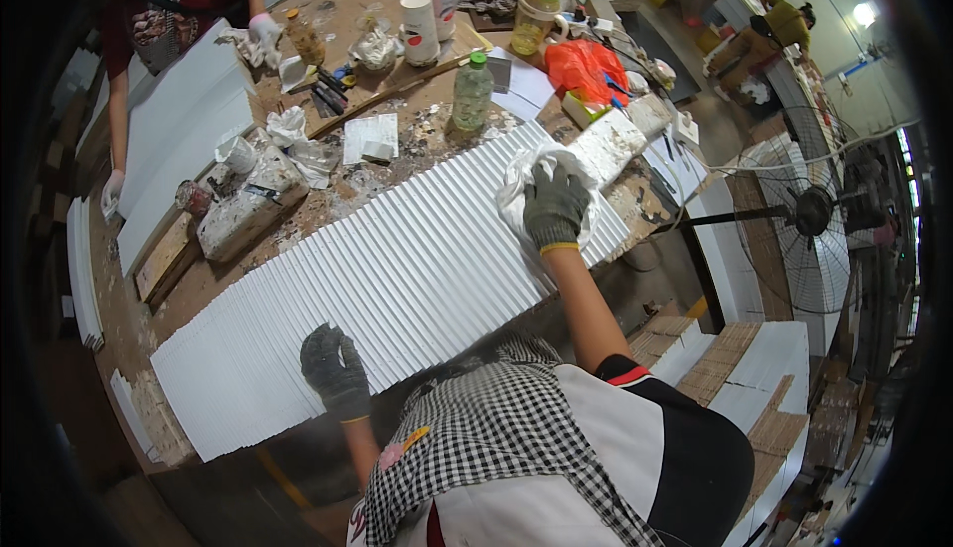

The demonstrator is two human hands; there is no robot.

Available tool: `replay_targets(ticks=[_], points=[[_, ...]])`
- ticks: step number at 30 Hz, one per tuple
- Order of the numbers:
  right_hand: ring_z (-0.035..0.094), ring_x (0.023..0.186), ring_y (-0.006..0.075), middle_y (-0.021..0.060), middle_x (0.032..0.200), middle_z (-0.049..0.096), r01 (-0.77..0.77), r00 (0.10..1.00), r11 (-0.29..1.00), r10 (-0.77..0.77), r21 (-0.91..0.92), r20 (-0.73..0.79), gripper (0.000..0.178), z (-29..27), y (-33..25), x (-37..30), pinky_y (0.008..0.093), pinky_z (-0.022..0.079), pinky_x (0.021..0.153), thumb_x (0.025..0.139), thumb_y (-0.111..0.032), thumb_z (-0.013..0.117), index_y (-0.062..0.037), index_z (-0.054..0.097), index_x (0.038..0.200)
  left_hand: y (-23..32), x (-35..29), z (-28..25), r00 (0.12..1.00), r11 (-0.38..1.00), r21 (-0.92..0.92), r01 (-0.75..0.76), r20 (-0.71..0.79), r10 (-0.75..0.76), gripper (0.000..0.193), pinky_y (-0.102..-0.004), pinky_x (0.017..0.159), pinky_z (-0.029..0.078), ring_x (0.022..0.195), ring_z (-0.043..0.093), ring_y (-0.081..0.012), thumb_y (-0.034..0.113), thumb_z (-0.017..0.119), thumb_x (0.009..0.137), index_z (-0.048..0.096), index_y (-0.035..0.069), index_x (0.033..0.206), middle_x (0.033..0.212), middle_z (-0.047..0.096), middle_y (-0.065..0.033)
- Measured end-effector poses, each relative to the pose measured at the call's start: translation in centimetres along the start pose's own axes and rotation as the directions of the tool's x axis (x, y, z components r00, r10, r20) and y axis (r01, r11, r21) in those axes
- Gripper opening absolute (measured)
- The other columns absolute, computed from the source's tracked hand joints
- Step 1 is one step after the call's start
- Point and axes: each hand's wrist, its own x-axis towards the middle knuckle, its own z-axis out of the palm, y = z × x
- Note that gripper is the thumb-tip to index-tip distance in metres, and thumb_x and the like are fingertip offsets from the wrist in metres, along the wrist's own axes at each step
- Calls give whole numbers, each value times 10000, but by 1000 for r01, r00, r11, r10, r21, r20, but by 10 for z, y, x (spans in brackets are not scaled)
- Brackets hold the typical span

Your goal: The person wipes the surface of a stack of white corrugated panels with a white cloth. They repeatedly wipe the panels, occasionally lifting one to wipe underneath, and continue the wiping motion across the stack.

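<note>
A long row of white strips (387, 269), packed side by side, lies slantwise across the table in front of me. My right hand (556, 207), in a dark grey knitted glove, presses a bunched white cloth (514, 193) onto the far right part of the row. The cloth bulges out around the fingers. My left hand (336, 368), gloved alike, rests with its fingers laid out on the near edge of the strips, towards the left end. Nothing shows in it; its underside is hidden.
Beyond the strips stand a green-capped bottle (474, 92), a paint-spattered block (253, 200) and a red plastic bag (586, 72). At the far left a co-worker's gloved hand (264, 39) is over white boards (189, 135). A large fan (812, 207) stands to the right.
</note>
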Motion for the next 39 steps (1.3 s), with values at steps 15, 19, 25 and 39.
replay_targets(ticks=[15, 19, 25, 39], points=[[695, 1111, 413, 197, 1193, 738, 34, 997, 988, -45, 152, 64, 314, -44, 36, 30, 562, 553, 956, 895, -429, 826, -173, 817, 1076, 6, -1, -3, 999, 1000, 29, 2, -40, -1, 167, -512, 1061, 551, 1181, 688, -364, 96, 758, 970, 736, 82, 1135, 1215, 749, -126], [691, 1095, 418, 179, 1193, 729, 140, 976, 990, -132, 34, -175, 290, -8, 31, 39, 586, 550, 924, 890, -401, 809, -156, 790, 1044, 6, 1, -5, 1000, 1000, 24, 9, 2, -9, 175, -512, 1067, 543, 1203, 668, -366, 98, 747, 981, 734, 68, 1154, 1244, 732, -142], [723, 1100, 401, 184, 1135, 769, 183, 980, 981, -176, 67, -93, 240, 48, -65, 160, 563, 573, 919, 904, -345, 757, -159, 817, 1043, 5, -4, -3, 998, 999, 0, 53, 24, -53, 172, -519, 1059, 541, 1206, 659, -374, 111, 739, 987, 737, 44, 1146, 1233, 730, -153], [725, 1024, 410, 199, 1070, 768, -43, 994, 971, 19, 235, 105, 267, -70, 162, -33, 522, 568, 928, 886, -301, 803, -107, 826, 1068, -1, -6, 1, 1000, 1000, 25, 16, 16, -16, 165, -523, 1043, 550, 1197, 664, -380, 121, 732, 1018, 729, 12, 1142, 1245, 728, -173]])
